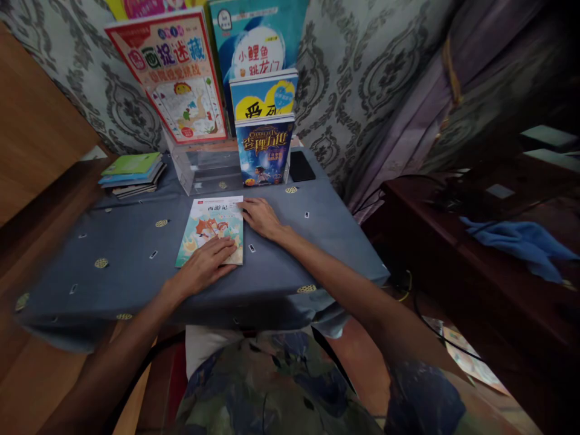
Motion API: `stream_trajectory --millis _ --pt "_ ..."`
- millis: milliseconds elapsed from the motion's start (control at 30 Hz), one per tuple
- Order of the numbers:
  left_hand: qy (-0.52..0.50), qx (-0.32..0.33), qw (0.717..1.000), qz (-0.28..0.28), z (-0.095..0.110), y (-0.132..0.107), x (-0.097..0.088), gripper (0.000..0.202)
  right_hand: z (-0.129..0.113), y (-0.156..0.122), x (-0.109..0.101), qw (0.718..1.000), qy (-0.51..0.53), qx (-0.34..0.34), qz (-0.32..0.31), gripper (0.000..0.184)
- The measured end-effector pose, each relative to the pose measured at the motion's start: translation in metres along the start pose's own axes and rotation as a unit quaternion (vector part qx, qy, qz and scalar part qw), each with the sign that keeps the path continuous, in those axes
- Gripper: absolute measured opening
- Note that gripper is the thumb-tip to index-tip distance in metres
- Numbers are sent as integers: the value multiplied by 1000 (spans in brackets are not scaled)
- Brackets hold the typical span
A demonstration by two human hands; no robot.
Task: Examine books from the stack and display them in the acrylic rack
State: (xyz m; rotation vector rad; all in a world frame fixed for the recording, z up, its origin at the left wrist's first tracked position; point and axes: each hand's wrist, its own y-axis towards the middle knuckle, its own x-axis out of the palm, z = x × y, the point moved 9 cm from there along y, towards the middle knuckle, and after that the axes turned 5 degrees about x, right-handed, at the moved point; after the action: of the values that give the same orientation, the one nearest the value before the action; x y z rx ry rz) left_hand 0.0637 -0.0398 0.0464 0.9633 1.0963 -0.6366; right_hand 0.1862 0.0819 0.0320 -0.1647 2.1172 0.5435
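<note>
A thin paperback book (205, 223) with a white top and a painted cover in teal and orange lies closed on the cloth-covered table (131, 232). Across its lower part rests my left hand (207, 263), open, fingers stretched over the cover and thumb side near the bottom edge. My right hand (260, 216) lies open at the book's upper right edge, its fingertips touching the corner. The undersides of both hands are hidden.
Behind the book stands a clear acrylic rack (194, 172) with several upright books, including a dark blue one (264, 151) and a red-bordered one (176, 84). A black phone (301, 166) lies beside it. A book stack (132, 172) sits left; a blue cloth (521, 241) lies right.
</note>
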Motion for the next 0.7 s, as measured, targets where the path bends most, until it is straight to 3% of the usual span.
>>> stream_trajectory --millis 167,400,700 --pt "-8 11 1000 14 2 -1 -2 34 -24 -32 -5 995 99 -27 0 28" --pt "-22 3 1000 8 2 3 -5 32 -37 -72 -11 960 278 16 -22 29" --pt "-30 -11 999 0 3 5 -8 32 -35 -79 -13 954 298 24 -12 28"
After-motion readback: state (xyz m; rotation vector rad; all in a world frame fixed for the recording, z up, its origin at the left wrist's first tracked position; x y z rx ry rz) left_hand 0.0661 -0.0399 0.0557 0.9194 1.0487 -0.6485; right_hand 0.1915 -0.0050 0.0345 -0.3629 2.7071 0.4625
